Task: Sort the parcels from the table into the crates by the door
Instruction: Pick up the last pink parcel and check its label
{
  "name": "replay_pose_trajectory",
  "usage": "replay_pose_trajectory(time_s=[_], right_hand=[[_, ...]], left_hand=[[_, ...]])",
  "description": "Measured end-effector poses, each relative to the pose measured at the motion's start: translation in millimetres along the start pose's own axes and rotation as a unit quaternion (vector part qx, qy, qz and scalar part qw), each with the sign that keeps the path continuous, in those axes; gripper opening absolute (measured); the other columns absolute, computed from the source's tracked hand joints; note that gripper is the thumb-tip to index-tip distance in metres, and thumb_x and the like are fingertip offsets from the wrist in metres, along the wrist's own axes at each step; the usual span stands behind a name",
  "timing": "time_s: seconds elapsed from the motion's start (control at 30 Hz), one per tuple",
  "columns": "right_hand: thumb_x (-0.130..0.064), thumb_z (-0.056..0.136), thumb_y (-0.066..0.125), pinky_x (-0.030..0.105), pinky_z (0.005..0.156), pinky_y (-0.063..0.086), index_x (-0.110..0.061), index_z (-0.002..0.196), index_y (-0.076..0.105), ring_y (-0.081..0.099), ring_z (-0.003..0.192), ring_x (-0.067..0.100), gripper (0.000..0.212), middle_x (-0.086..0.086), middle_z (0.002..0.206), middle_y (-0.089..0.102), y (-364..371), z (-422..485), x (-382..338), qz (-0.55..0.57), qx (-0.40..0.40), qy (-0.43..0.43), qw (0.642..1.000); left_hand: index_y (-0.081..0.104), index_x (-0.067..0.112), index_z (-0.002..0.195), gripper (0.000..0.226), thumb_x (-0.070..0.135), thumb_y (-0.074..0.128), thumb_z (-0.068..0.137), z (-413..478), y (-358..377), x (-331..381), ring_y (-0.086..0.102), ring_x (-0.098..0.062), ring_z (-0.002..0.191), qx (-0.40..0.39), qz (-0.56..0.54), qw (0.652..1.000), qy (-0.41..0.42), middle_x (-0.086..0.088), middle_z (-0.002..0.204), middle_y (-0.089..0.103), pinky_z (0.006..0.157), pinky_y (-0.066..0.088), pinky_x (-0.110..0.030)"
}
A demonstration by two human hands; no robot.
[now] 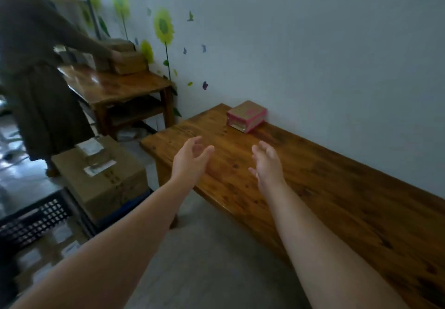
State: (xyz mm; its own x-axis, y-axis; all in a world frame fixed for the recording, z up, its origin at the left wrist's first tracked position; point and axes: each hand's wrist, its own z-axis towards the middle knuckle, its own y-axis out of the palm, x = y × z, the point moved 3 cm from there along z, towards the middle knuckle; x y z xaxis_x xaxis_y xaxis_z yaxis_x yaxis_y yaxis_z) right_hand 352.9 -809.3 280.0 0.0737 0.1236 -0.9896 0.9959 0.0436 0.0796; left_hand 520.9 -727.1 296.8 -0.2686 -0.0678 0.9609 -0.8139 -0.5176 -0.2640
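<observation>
The pink-and-tan parcel (246, 115) is seen on the wooden table (337, 188), close to the wall (313, 44), straight ahead of both hands and a little nearer the right hand (267, 164). It is turned with a corner towards the fingers, and no clear long axis can be told. The left hand (192, 162) and the right are held apart with fingers loosely spread and nothing grasped. Bare tabletop lies between them and the parcel, whose two sides are free while the wall closes off the back.

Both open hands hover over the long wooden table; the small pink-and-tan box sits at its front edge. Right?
No. Head view: the pink-and-tan box sits at the back edge of the table; left hand and right hand hover open.
</observation>
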Motion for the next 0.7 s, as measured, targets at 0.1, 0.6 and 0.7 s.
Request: replay_pose_trajectory(time_s=[0.1, 0.6, 0.7], right_hand=[[-0.028, 0.097, 0.051, 0.032, 0.084, 0.044, -0.024, 0.138, 0.042, 0.045, 0.107, 0.012, 0.042, 0.003, 0.14, 0.046, 30, 33, 12, -0.007, -0.008, 0.017, 1.0], [-0.026, 0.097, 0.051, 0.043, 0.102, 0.042, -0.021, 0.135, 0.047, 0.048, 0.114, 0.017, 0.039, 0.002, 0.134, 0.05, 125, 256, 8, -0.036, 0.064, 0.058, 0.996], [-0.028, 0.096, 0.051, 0.044, 0.102, 0.042, -0.022, 0.13, 0.05, 0.049, 0.111, 0.018, 0.034, 0.003, 0.13, 0.053, 135, 291, 7, -0.035, 0.088, 0.065, 0.993]], left_hand=[[0.044, 0.026, 0.136, 0.049, 0.037, 0.058, 0.091, 39, -4, -18, 0.052, -0.003, 0.093, 0.006, -0.004, 1.0, -0.013, 0.009, 0.117, 0.054, 0.063, 0.041, -0.016], [0.048, 0.025, 0.134, 0.046, 0.039, 0.057, 0.091, 295, 25, -44, 0.052, -0.01, 0.104, -0.062, 0.053, 0.997, -0.018, 0.006, 0.122, 0.055, 0.088, 0.048, -0.031], [0.049, 0.023, 0.133, 0.045, 0.04, 0.055, 0.092, 340, 35, -48, 0.053, -0.014, 0.109, -0.093, 0.065, 0.994, -0.01, 0.003, 0.124, 0.056, 0.096, 0.047, -0.038]])
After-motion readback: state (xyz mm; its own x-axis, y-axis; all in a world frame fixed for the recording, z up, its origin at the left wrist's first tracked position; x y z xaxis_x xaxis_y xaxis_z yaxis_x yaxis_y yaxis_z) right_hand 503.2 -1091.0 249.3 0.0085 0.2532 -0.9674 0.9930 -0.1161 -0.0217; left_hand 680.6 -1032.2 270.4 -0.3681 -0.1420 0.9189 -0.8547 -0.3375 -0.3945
